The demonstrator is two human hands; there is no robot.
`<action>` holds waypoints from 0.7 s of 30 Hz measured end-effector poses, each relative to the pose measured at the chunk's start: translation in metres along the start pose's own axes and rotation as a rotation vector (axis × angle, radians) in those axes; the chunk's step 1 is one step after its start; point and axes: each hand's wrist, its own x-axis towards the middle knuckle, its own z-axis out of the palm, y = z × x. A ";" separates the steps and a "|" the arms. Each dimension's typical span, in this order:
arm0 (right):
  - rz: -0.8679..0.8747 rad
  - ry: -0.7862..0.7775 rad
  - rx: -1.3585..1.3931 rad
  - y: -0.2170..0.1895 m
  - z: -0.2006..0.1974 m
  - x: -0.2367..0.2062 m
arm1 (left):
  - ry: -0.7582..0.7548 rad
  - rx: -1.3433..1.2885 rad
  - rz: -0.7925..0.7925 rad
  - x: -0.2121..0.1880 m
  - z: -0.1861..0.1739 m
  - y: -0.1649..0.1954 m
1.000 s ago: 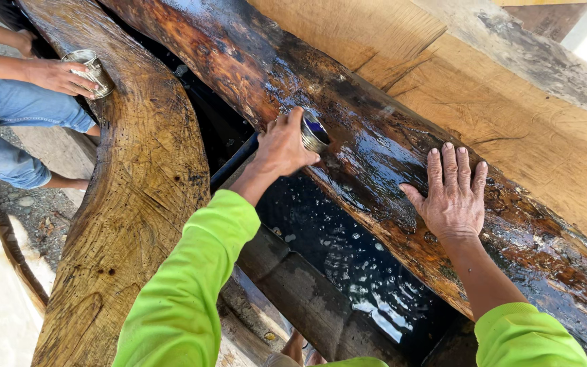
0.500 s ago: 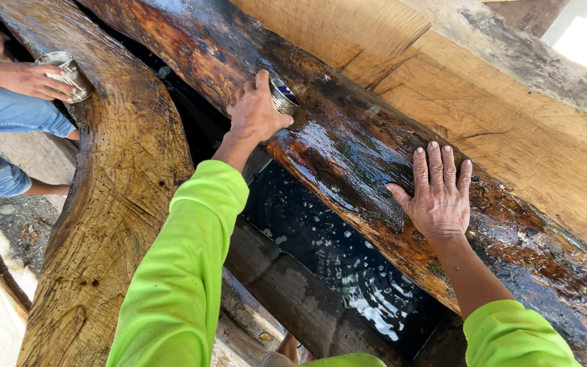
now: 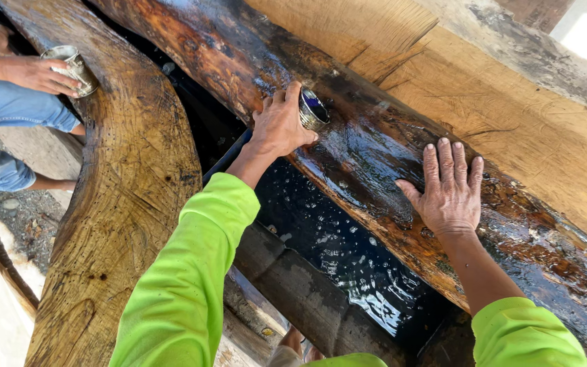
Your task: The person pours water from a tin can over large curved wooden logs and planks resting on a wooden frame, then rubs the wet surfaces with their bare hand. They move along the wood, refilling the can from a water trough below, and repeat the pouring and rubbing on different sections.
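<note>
On wet log [image 3: 375, 143] | left hand [image 3: 278, 126] grips small tin [image 3: 312, 109], dark liquid inside | right hand [image 3: 450, 190] flat, fingers spread

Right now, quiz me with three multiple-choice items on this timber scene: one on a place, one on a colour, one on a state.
1. Where does the right hand rest?
A. flat on the wet dark timber
B. on the curved dry timber
C. in the dark liquid

2. What colour are the person's sleeves?
A. blue
B. bright yellow-green
C. white

3. How is the small metal can in the left hand held?
A. upright
B. tipped on its side against the timber
C. lying loose

Key: 1 A, the palm lies spread on glistening wood. 2 B, both sleeves are that colour. 3 B, its round end faces the camera and the fingers wrap it.
</note>
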 end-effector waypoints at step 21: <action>-0.016 0.040 -0.030 -0.005 -0.005 0.000 | -0.057 0.032 0.024 0.033 -0.025 0.013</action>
